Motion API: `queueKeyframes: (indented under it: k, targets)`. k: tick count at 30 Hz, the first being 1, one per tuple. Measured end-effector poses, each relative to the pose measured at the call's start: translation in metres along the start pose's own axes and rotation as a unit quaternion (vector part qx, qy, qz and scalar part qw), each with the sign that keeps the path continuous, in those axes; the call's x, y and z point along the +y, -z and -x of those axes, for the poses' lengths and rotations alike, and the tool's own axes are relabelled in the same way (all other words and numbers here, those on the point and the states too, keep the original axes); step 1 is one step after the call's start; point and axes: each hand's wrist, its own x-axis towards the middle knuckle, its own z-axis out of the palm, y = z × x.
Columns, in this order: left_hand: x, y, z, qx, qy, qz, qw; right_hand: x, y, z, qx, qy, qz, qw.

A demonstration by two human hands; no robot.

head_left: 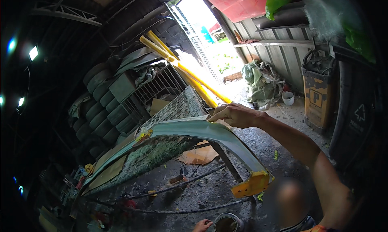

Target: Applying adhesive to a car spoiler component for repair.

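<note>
A long, curved, pale green-grey panel (pixel 190 129), shaped like a car bumper, arches across the middle on a work stand. Yellow patches mark it, and its near right end carries a yellow piece (pixel 252 184). My right hand (pixel 234 115) rests at the panel's top edge with bent fingers pressed together. Whatever may be between those fingertips is too small to tell. At the lower edge, my left hand (pixel 203 225) is beside an open round tin (pixel 228 223). Most of that hand is cut off, so its grip is unclear.
Stacked tyres (pixel 99 106) stand at the left by a metal rack (pixel 161 84). Yellow beams (pixel 190 76) lean near the bright doorway. A green cloth heap (pixel 258 80), a white bucket (pixel 288 97) and an orange-black bin (pixel 319 94) line the right wall. Debris litters the dark floor (pixel 194 195).
</note>
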Motion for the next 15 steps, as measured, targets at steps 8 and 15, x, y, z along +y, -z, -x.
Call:
queueKeyframes:
  k: [8,15]
  targets:
    - [-0.021,-0.013,-0.01,0.001,-0.003,0.055,0.998,-0.011,0.004,-0.012,-0.024,-0.002,0.07,0.997]
    - [-0.001,-0.006,-0.009,-0.021,0.017,0.053,0.998,-0.029,0.017,-0.024,-0.054,0.09,0.197,0.975]
